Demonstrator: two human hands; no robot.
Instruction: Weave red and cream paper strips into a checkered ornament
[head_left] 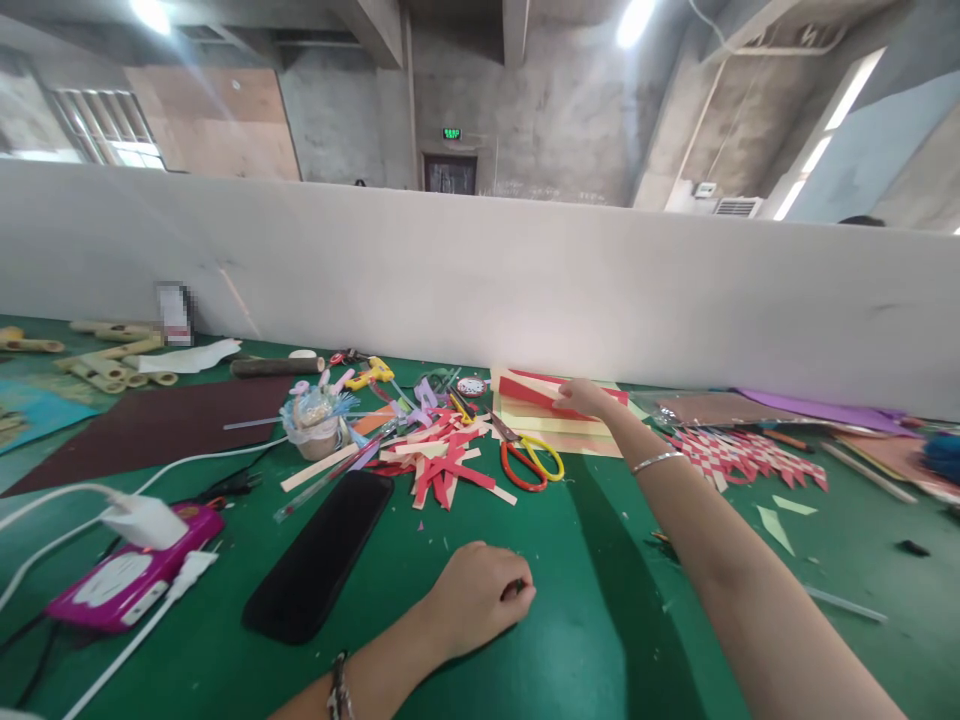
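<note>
My left hand [480,598] rests on the green tabletop, fingers curled into a loose fist with nothing showing in them. Stretched out to the back, my right hand [583,398] pinches the edge of a folded red and cream paper [525,390]. Beneath it lie sheets of pale yellow and peach paper [592,440]. Scissors with red and yellow handles [534,460] lie in front of these sheets. To their left is a loose pile of red and cream paper strips [442,460]. A black elongated case [322,555] lies left of my left hand.
At left, a magenta power strip [139,575] carries white plugs and cables. A small decorated pot [315,435] and a yellow glue gun [370,373] stand behind. Woven red-and-white paper [739,455] lies at right. A white partition [450,280] bounds the back.
</note>
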